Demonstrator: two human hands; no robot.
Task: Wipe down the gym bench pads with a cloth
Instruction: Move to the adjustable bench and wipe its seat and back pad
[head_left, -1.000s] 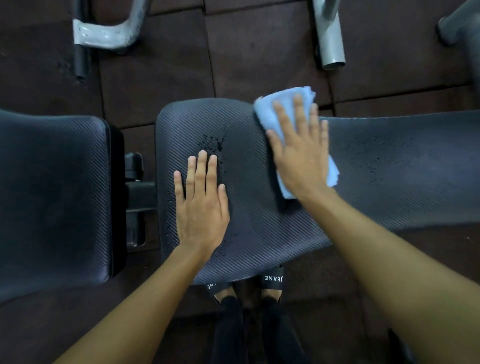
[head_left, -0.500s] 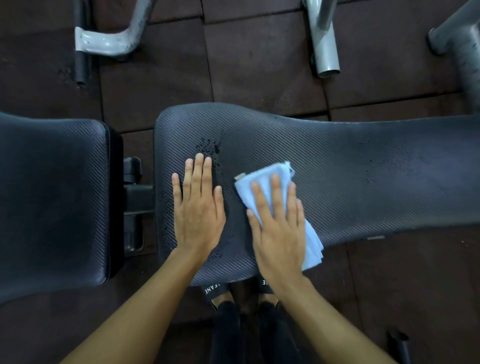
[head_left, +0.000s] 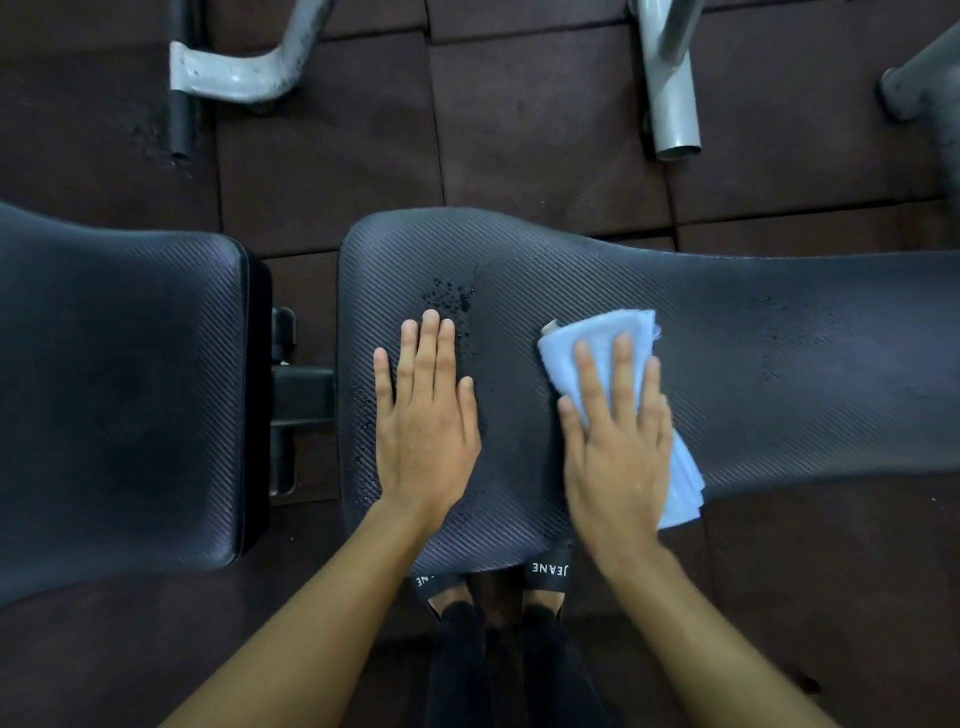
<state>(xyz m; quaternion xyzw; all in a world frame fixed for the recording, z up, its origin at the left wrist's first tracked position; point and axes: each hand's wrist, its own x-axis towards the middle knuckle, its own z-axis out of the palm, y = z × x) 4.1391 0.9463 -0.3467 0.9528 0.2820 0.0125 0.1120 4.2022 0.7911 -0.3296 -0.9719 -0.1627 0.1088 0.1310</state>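
Presently | R hand (head_left: 615, 447): fingers straight, pressing folded blue cloth (head_left: 623, 332) flat on long bench pad (head_left: 779, 364), mid-wipe | L hand (head_left: 423, 421): flat, fingers together, likely bracing | droplets (head_left: 449, 299) unwiped nr L fingertips.

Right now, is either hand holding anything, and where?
Nothing is gripped. The right hand presses the folded light-blue cloth flat at its middle; the left hand rests on the dark ribbed bench pad.
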